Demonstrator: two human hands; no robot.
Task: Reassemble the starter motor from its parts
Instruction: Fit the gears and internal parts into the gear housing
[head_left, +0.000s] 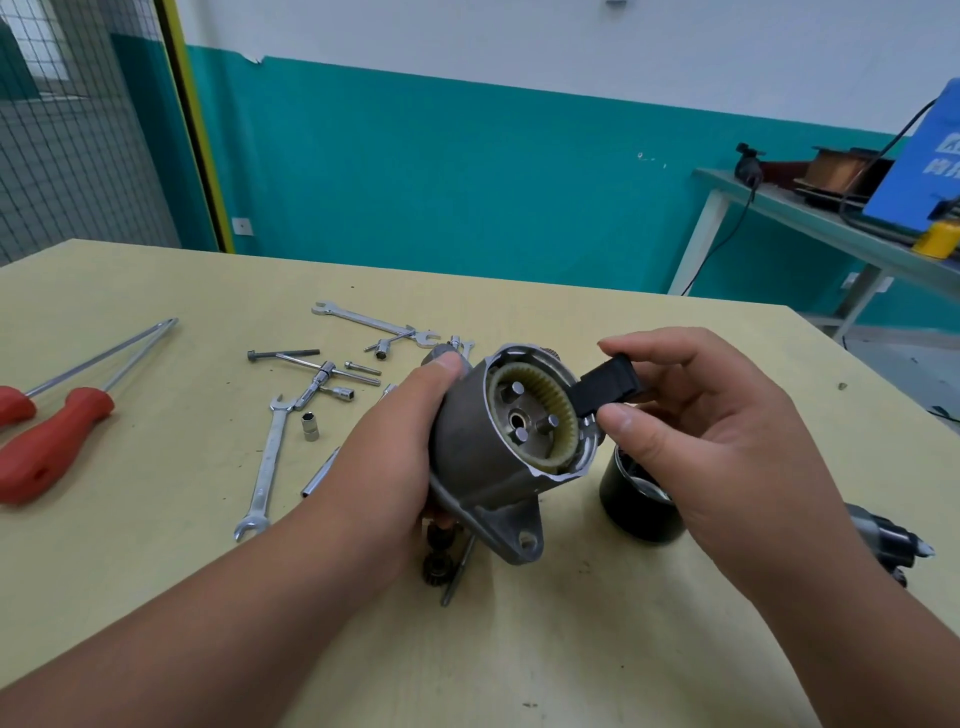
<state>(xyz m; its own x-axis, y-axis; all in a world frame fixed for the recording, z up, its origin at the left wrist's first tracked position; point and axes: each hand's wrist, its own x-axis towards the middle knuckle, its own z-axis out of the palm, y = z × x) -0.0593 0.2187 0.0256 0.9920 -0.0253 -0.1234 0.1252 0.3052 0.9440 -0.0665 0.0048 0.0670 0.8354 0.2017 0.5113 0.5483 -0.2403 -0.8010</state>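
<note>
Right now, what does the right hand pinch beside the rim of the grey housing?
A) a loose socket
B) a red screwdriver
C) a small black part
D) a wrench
C: the right hand pinches a small black part between thumb and fingers at the rim of the grey housing, which the left hand grips.

site: mechanical workshop | bench: pale wooden worktable (156, 519) strewn with spanners (262, 467), sockets (310, 426), red-handled screwdrivers (52, 441), a loose black motor casing (639, 512) | upper left: wire-mesh partition (67, 156) — yellow frame | right edge: metal side bench (810, 214) — copper wire spool (836, 169), blue machine (924, 156) | back: wall (467, 156) painted teal and white
</note>
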